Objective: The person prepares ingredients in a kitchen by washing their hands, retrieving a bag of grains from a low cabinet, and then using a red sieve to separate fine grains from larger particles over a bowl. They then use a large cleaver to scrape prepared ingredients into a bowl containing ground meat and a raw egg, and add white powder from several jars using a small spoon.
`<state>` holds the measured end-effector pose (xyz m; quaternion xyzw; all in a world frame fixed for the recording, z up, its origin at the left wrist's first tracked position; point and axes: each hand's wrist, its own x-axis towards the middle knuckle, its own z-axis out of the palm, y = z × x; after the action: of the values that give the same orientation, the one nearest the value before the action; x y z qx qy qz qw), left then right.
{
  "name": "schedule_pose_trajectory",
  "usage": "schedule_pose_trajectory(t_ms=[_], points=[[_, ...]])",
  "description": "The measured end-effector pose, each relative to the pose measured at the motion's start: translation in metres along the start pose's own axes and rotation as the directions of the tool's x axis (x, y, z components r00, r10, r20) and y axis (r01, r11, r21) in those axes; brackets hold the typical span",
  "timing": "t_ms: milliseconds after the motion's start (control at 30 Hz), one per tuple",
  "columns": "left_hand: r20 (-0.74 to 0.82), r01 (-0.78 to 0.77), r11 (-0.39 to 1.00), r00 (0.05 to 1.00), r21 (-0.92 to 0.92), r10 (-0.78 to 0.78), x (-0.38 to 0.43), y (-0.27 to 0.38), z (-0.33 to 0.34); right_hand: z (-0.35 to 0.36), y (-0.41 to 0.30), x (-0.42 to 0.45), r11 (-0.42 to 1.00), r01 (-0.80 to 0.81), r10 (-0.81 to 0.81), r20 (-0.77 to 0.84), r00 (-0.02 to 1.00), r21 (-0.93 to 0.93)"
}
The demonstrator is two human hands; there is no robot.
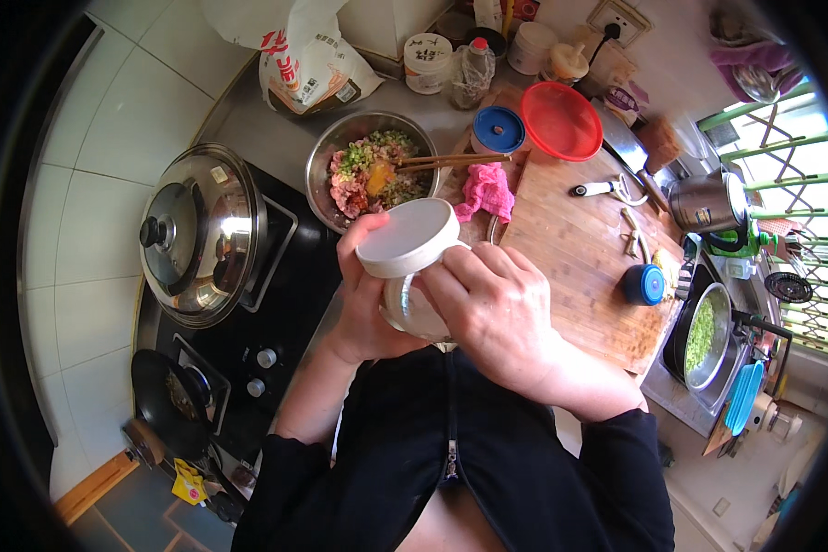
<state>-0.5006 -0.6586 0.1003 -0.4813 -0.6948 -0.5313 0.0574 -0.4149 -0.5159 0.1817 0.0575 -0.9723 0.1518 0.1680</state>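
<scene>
Close in front of my chest, a clear jar [414, 310] with a white lid [408, 234] is held between both hands. My left hand [366, 297] wraps its side, thumb by the lid's rim. My right hand [497, 310] grips the other side just under the lid, fingers bent. The lid is on the jar, slightly tilted. Beyond the jar stands a steel mixing bowl [315, 165] of minced meat [345, 183], chopped greens and an orange-yellow dollop. Wooden chopsticks [455, 160] rest in it and stick out to the right. A pink cloth [486, 193] lies beside the bowl.
A wooden cutting board [573, 228] bears a peeler [597, 188] and a blue-lidded container [644, 284]. Near its back are a red plastic basin [561, 121] and a blue-lidded tub [498, 129]. Left are a lidded steel pot [200, 234] and a black wok [159, 407] on the gas stove.
</scene>
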Motion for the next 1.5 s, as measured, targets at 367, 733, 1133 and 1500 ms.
schedule_pose_trajectory(t_ms=[367, 733, 1133, 1500], points=[[-0.097, 0.049, 0.998, 0.994, 0.050, -0.044, -0.018, -0.007, -0.002, 0.010, 0.012, 0.011, 0.974, 0.120, -0.170, 0.271, 0.947, 0.192], [-0.209, -0.010, 0.939, 0.974, 0.344, 0.087, -0.013, -0.003, -0.023, 0.010, 0.003, 0.019, 0.990, 0.140, -0.140, -0.061, 0.988, -0.004], [-0.297, 0.042, 0.957, 0.954, 0.288, 0.048, -0.013, -0.008, -0.018, 0.000, 0.003, 0.025, 0.992, 0.110, -0.104, -0.097, 0.990, 0.059], [-0.193, -0.035, 0.892, 0.972, 0.451, 0.135, -0.013, -0.017, -0.017, 0.019, 0.004, 0.033, 0.998, 0.014, -0.012, -0.032, 0.999, 0.058]])
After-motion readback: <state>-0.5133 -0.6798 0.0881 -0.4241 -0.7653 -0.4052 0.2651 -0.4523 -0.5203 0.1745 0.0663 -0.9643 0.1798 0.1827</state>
